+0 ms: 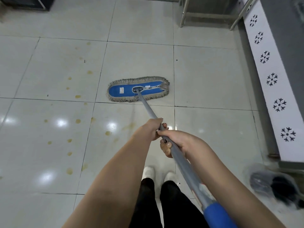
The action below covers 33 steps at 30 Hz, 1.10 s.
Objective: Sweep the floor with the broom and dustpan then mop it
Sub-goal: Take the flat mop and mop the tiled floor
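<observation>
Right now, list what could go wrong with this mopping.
The mop sits right of the yellow spots, so a straight pull may miss them. The floor near the shoes looks glossy, perhaps wet: a slip risk. The left hand and right hand grip the handle close together, which may weaken control.

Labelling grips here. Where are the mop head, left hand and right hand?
Mop head (126,92): head view, left half of the blue pad.
Left hand (148,130): head view, back of the hand.
Right hand (179,141): head view, back of the hand.
</observation>
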Motion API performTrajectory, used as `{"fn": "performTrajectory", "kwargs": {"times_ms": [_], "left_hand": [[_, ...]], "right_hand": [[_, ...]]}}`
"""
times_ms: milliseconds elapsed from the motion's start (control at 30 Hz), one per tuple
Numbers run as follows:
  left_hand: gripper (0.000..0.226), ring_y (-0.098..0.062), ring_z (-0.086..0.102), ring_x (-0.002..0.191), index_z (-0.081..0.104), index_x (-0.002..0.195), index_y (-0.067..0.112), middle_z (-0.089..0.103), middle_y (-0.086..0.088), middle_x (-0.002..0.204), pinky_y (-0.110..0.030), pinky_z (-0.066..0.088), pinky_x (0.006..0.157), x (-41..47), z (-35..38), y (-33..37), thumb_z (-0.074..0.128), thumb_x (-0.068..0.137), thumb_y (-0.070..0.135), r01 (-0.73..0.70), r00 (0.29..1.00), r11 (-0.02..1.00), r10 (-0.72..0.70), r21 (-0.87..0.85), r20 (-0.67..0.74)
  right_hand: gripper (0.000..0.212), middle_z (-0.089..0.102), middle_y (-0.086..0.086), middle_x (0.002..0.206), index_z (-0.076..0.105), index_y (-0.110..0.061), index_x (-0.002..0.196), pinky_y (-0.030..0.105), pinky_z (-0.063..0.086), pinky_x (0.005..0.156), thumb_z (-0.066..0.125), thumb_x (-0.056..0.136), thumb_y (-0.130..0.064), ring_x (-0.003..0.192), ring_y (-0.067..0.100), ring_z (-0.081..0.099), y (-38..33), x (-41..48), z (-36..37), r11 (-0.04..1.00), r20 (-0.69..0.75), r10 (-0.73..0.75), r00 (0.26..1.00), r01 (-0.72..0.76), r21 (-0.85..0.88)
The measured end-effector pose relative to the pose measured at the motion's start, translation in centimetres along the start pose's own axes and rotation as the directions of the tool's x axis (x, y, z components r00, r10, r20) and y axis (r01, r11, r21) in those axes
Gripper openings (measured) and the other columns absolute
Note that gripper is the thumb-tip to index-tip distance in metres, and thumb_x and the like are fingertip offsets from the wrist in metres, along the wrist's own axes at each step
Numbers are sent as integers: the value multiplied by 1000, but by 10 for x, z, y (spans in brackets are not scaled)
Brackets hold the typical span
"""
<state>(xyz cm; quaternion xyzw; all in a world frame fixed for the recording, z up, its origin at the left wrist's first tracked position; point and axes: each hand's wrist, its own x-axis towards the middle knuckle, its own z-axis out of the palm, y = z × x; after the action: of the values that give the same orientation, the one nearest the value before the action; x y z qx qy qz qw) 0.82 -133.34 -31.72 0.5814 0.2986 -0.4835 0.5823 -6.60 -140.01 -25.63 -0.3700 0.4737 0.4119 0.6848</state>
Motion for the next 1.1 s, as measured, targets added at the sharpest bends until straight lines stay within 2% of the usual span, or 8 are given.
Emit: {"fn": "performTrajectory", "kwargs": {"times_ms": [67,200,433,533,700,900,1033,1100], "left_hand": [[24,-13,52,48,45,79,9,49,-1,60,-21,45,45,-11,0,-21,43,100,21,4,1000,999,-4,41,-4],[22,-12,52,49,46,83,9,51,0,61,-15,45,38,-34,-3,-67,43,100,23,15,1000,997,-14,77,-18],[27,-14,52,50,44,77,8,49,-1,62,-24,46,52,-79,16,-178,41,100,21,45,999,999,-45,20,1],[26,-11,51,30,43,76,8,49,-2,62,-21,46,42,-100,22,-228,40,100,18,52,999,999,-52,-10,15],[27,-10,48,24,42,76,8,47,-1,62,-13,39,30,-128,32,-278,38,101,18,58,998,997,-56,-43,37],[11,-16,49,49,40,101,7,46,-3,61,-23,45,43,-134,31,-296,38,101,18,70,997,995,-67,-72,47],[12,-11,45,25,41,100,7,45,-1,57,-22,42,43,-107,12,-271,39,100,20,77,996,997,-78,-26,-32],[12,-11,42,21,40,100,8,46,-1,50,-18,41,38,-94,5,-257,39,100,20,91,995,995,-93,-28,-41]], "right_hand": [[35,41,0,37,41,-13,68,10,32,28,56,93,-33,22,5,35,23,-7,-2,1000,-1,5,1000,-5,4],[36,40,0,34,40,-14,67,10,33,28,55,94,-34,22,5,35,74,-17,-6,999,0,-13,1000,13,-42],[35,41,-1,36,40,-13,69,11,33,27,54,94,-33,22,4,36,185,-43,-41,993,-10,10,1000,-11,-115],[35,43,-1,38,41,-13,69,11,33,28,54,94,-33,22,4,36,234,-57,-55,989,-17,31,999,-33,-147],[36,44,0,37,40,-11,70,10,33,28,52,95,-33,22,5,37,283,-78,-70,979,-24,37,999,-41,-199],[40,42,0,36,40,-13,68,10,34,30,54,92,-41,23,6,37,302,-72,-72,973,-76,34,997,-50,-225],[46,42,-1,34,40,-12,67,10,32,29,52,92,-48,21,5,36,282,-50,-46,979,-92,21,996,-39,-199],[47,42,-1,35,40,-12,68,10,32,29,52,91,-51,21,6,36,266,-43,-37,982,-101,25,995,-44,-184]]}}
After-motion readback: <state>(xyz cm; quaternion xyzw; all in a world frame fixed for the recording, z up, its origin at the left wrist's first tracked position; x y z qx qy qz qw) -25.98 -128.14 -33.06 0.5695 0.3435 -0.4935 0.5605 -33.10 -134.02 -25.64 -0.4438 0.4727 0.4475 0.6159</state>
